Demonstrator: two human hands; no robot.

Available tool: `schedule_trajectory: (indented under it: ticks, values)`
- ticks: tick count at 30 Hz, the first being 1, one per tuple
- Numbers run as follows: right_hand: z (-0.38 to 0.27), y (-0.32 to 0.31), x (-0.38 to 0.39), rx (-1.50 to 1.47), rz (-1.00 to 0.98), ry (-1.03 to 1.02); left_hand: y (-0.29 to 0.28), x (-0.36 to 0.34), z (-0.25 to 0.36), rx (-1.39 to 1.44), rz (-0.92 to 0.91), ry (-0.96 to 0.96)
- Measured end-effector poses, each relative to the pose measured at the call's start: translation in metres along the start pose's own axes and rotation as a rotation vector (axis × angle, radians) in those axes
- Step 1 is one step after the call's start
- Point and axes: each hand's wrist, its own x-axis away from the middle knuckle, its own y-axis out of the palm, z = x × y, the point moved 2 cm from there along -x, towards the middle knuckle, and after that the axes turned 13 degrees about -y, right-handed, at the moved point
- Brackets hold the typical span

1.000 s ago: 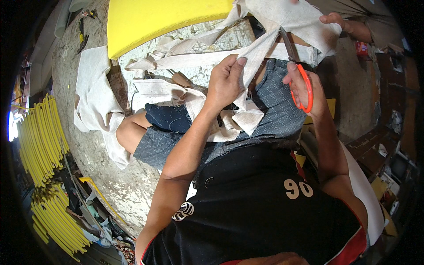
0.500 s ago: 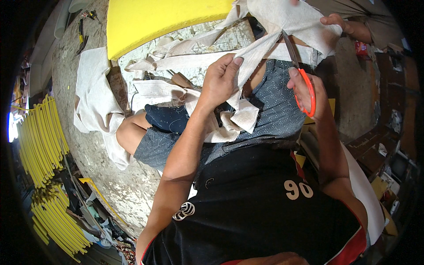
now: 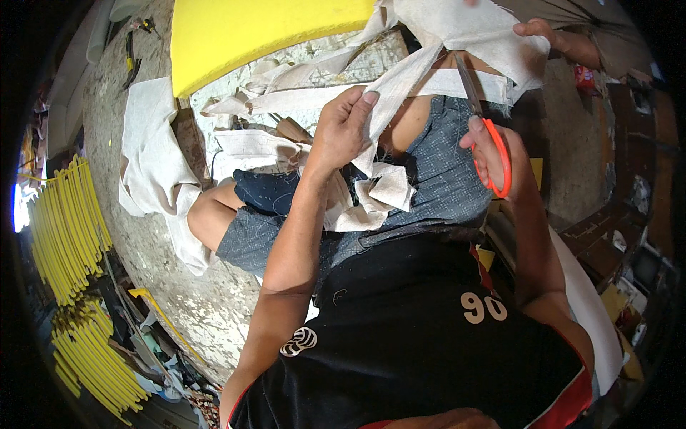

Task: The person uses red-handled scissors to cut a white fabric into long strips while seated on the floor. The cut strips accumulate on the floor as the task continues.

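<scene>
My left hand pinches a strip of off-white cloth between thumb and fingers, holding it taut. The strip runs up to a wider cloth piece at the top right. In my right hand is a pair of scissors with orange handles. Their blades point up to where the strip joins the wider piece; whether the tips touch the cloth I cannot tell. Another person's hand grips that piece's right edge. The strip's lower end lies crumpled on my lap.
A big yellow foam panel lies on the worn table at the top. Loose cloth strips lie below it, and a white cloth hangs to the left. Cutters rest at the upper left; yellow tubes stand beside the table.
My left hand has drawn slightly left and down with the strip. The scissors and the other person's hand have shifted a little to the left.
</scene>
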Motion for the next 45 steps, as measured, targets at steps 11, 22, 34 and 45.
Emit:
schedule_trajectory:
  ticks: [11,22,34,45]
  values:
    - [0.003,0.003,-0.017,-0.058,-0.021,-0.045,0.007,0.006,0.005,-0.023,-0.023,0.029]
    - [-0.001,0.006,-0.020,-0.042,0.028,-0.023,0.008,0.006,0.004,-0.039,-0.025,0.027]
    - [0.003,0.022,-0.021,-0.247,0.145,-0.081,0.008,0.022,0.018,-0.035,-0.089,-0.130]
    - [0.001,0.031,-0.011,-0.644,0.321,-0.303,0.066,0.009,0.001,-0.002,-0.255,-0.094]
